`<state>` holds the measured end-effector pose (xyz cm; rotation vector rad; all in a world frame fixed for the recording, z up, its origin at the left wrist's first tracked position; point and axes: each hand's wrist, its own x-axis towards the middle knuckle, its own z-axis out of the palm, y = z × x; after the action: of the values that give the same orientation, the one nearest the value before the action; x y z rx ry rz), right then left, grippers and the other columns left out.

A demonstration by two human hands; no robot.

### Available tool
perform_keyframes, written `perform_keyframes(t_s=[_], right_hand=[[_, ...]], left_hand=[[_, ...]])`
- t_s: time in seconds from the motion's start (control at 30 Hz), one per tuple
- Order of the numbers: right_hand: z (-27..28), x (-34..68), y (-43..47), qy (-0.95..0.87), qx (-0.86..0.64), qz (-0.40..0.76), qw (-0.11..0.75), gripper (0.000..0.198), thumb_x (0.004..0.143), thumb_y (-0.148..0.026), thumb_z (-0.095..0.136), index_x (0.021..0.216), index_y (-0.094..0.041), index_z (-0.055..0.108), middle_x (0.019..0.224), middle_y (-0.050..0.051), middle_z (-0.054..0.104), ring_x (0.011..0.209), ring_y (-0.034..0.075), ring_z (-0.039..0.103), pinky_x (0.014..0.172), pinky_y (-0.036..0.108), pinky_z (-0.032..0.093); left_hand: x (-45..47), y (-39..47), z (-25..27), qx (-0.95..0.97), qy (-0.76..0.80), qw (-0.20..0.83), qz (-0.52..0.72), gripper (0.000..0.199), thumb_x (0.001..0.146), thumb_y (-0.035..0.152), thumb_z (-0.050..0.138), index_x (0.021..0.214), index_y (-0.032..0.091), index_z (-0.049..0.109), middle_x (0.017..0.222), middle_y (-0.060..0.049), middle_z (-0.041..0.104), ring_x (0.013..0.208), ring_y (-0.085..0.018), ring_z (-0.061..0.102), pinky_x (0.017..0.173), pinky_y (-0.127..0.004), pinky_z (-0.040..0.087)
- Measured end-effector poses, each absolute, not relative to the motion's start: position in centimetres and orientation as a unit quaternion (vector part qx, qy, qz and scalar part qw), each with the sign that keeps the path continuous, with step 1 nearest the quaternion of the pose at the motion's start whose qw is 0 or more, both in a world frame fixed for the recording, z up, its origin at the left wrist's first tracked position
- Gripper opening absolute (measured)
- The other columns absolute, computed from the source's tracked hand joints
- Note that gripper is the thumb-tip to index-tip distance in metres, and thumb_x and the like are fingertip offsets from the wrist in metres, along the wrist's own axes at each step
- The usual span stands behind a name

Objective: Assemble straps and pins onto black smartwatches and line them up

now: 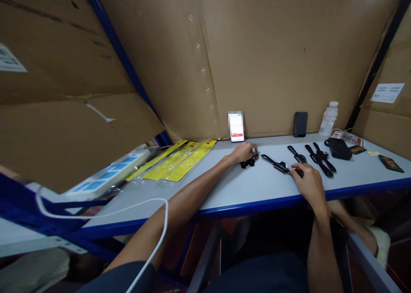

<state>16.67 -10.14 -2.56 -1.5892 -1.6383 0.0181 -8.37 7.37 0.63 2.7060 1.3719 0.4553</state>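
Observation:
On the grey-white tabletop lies a black spokeshave (pixel 278 166) with a handle at each end and a shiny middle. My right hand (pixel 307 182) has its fingers closed round that tool's near right handle. Farther left, my left hand (pixel 244 152) reaches over a small heap of black parts (pixel 248 163), its fingertips pinched together. Whatever is between those fingertips is too small to make out. Just beyond my right hand rests another spokeshave (pixel 298 156), partly covered by the hand. Two more spokeshaves (pixel 321 158) lie crossing or close together to its right.
A lit phone (pixel 236 128) leans on the cardboard back wall (pixel 263 62). Yellow blister cards (pixel 189 160) lie at left beside a white-and-blue box (pixel 111 173). At right are a dark phone (pixel 300 124), a bottle (pixel 329 119) and a black case (pixel 339 149). A white cable (pixel 165 224) crosses my left arm.

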Motion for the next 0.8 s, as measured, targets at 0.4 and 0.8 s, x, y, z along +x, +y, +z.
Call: perform_keyframes(t_s=[0.4, 0.8], right_hand=[[-2.7, 16.8, -9.9, -0.651, -0.636, 0.01, 0.414, 0.023, 0.094, -0.033, 0.056, 0.098, -0.021, 0.075, 0.093, 0.008, 0.075, 0.088, 0.023, 0.067, 0.086, 0.036, 0.046], [-2.8, 17.0, -9.8, -0.652, -0.637, 0.006, 0.412, 0.023, 0.094, -0.035, 0.056, 0.097, -0.022, 0.075, 0.093, 0.007, 0.074, 0.088, 0.024, 0.066, 0.086, 0.036, 0.046]], left_hand=[[-8.2, 6.4, 0.3, 0.878, 0.468, -0.04, 0.095, 0.03, 0.091, 0.009, 0.052, 0.118, 0.013, 0.064, 0.112, -0.018, 0.072, 0.094, -0.025, 0.069, 0.081, -0.032, 0.05], [-8.4, 6.0, 0.8, 0.866, 0.493, -0.033, 0.08, 0.021, 0.093, 0.012, 0.054, 0.113, 0.013, 0.062, 0.108, -0.019, 0.072, 0.094, -0.027, 0.07, 0.078, -0.032, 0.047]])
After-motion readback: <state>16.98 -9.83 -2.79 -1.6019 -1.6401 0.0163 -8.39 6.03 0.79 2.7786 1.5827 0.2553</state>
